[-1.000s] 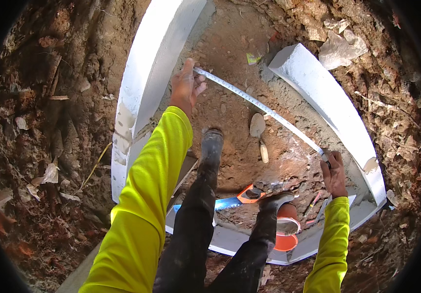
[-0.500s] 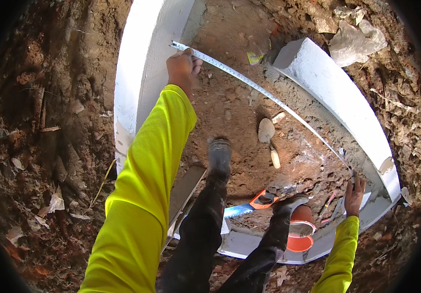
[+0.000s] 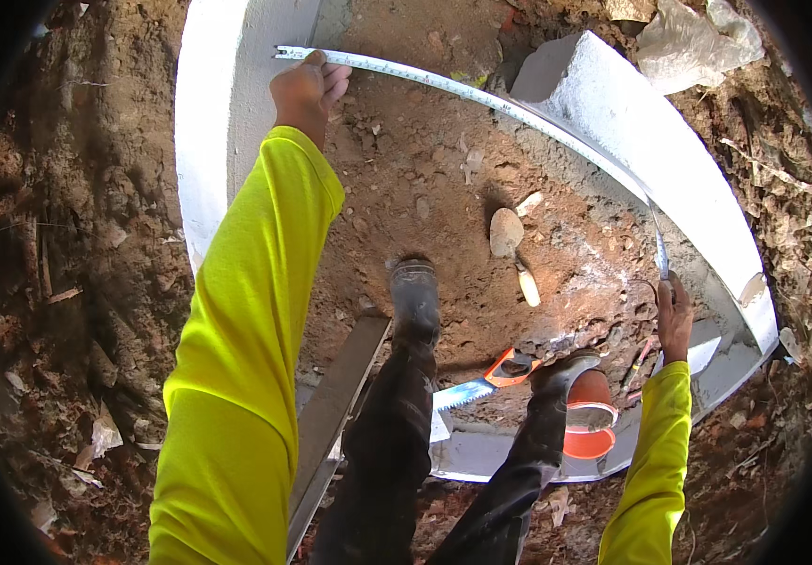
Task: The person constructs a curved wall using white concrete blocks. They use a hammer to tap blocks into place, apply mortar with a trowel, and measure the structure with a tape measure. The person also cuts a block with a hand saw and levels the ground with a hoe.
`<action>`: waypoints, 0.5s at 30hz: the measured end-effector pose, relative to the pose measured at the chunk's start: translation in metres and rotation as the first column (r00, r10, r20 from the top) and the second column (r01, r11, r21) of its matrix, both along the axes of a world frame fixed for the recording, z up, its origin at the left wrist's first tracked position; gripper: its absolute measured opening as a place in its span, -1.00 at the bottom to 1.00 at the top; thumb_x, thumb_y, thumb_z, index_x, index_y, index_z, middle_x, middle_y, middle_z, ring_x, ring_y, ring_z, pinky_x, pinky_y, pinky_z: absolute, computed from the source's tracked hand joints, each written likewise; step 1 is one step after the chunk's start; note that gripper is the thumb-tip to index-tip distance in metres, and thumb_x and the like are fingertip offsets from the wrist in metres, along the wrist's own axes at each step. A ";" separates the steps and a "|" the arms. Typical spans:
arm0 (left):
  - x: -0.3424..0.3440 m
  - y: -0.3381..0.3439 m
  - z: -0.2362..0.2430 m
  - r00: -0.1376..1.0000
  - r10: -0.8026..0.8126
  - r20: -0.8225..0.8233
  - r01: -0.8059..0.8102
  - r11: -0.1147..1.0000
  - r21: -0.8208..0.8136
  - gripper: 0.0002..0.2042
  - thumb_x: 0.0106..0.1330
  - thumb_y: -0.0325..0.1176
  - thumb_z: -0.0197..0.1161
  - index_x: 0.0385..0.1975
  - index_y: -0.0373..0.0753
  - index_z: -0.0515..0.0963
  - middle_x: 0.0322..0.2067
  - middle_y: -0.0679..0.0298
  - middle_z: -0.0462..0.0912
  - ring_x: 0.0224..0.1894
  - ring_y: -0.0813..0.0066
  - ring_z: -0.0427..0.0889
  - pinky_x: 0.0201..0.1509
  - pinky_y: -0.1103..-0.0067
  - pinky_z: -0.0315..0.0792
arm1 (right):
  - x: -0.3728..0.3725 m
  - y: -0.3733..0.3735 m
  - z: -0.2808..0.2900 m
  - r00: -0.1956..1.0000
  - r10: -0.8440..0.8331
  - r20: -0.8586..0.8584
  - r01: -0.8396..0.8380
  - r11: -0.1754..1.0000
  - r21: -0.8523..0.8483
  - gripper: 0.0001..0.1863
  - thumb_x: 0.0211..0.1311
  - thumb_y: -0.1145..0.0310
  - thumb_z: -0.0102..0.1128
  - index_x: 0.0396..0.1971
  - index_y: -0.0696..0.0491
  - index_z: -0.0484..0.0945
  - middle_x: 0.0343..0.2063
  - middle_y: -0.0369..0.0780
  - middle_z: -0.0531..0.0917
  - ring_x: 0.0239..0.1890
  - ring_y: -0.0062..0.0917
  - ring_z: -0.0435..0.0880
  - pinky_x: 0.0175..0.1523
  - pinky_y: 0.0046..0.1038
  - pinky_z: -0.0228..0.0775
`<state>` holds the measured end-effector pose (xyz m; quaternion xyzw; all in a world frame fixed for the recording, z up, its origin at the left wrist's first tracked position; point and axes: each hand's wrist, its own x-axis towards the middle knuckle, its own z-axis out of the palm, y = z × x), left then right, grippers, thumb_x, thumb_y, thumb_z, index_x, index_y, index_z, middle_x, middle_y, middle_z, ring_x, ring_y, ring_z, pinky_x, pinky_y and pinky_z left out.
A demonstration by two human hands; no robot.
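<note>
My left hand [image 3: 302, 94] is closed on a white tape measure's blade [image 3: 397, 69] near its hooked end, beside the tall white block [image 3: 251, 122] at upper left. The blade arcs to the right, bends down beside the right white block [image 3: 670, 151], and drops to my right hand [image 3: 675, 315]. That hand is closed on the tape measure at lower right; the case is mostly hidden by my fingers. Between the blocks, a trowel [image 3: 508, 235] with a pale wooden handle lies on the dirt.
A saw [image 3: 462, 393] with an orange handle, a flat board [image 3: 335, 386], orange buckets [image 3: 590, 433] and small red tools [image 3: 634, 377] lie near my booted feet [image 3: 414, 297]. More white blocks [image 3: 472, 454] run along the bottom. A crumpled plastic sheet [image 3: 684, 47] lies at top right.
My left hand has moved up and left with the tape end. The blade now bends down sharply toward my right hand, which has risen slightly. The view has shifted.
</note>
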<state>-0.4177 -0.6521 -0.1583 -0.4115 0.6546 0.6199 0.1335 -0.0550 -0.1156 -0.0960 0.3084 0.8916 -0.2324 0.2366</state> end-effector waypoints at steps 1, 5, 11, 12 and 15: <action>0.000 -0.002 -0.003 1.000 0.010 -0.005 -0.010 1.000 -0.002 -0.77 0.49 -0.37 0.06 -0.03 -0.42 0.47 -0.20 0.04 0.66 -0.18 0.25 0.72 -0.19 0.50 0.66 | -0.007 -0.011 0.009 0.999 -0.020 0.038 0.021 1.000 -0.023 -0.42 0.40 0.01 0.09 0.22 0.15 0.45 0.02 0.07 0.57 0.03 -0.17 0.59 0.14 -0.31 0.38; -0.001 -0.014 -0.005 0.999 -0.031 -0.041 0.032 0.999 0.026 -0.73 0.51 -0.38 0.02 0.04 -0.46 0.43 -0.16 -0.02 0.65 -0.12 0.18 0.70 -0.12 0.49 0.68 | -0.010 -0.029 0.019 0.995 -0.102 0.016 0.103 0.988 -0.118 -0.43 0.40 0.05 0.12 0.23 0.14 0.45 -0.04 -0.05 0.62 -0.11 -0.44 0.59 0.03 -0.42 0.42; -0.003 -0.010 -0.012 0.995 -0.071 -0.066 0.074 0.996 0.050 -0.68 0.52 -0.37 0.01 0.13 -0.46 0.38 -0.10 -0.05 0.62 -0.07 0.15 0.69 -0.05 0.45 0.66 | -0.013 -0.058 0.042 0.962 -0.238 0.134 0.251 0.964 -0.092 -0.51 0.39 0.11 0.10 0.18 0.10 0.50 -0.40 -0.33 0.54 -0.37 -0.73 0.42 -0.27 -0.62 0.27; -0.003 -0.009 -0.012 0.996 -0.069 -0.062 0.072 0.996 0.050 -0.68 0.52 -0.37 0.02 0.13 -0.46 0.38 -0.09 -0.05 0.62 -0.07 0.15 0.68 -0.05 0.44 0.66 | -0.007 -0.062 0.040 0.963 -0.246 0.107 0.258 0.960 -0.107 -0.52 0.39 0.12 0.10 0.17 0.10 0.51 -0.39 -0.34 0.54 -0.37 -0.73 0.42 -0.27 -0.62 0.28; 0.000 -0.015 -0.016 0.995 -0.057 -0.087 0.062 0.996 0.064 -0.74 0.51 -0.38 0.02 -0.01 -0.46 0.45 -0.22 0.06 0.67 -0.21 0.27 0.73 -0.18 0.53 0.67 | -0.003 -0.081 0.044 0.925 -0.371 0.082 0.379 0.897 -0.226 -0.56 0.39 0.16 0.09 0.14 0.10 0.53 -0.35 -0.34 0.55 -0.32 -0.68 0.44 -0.20 -0.58 0.32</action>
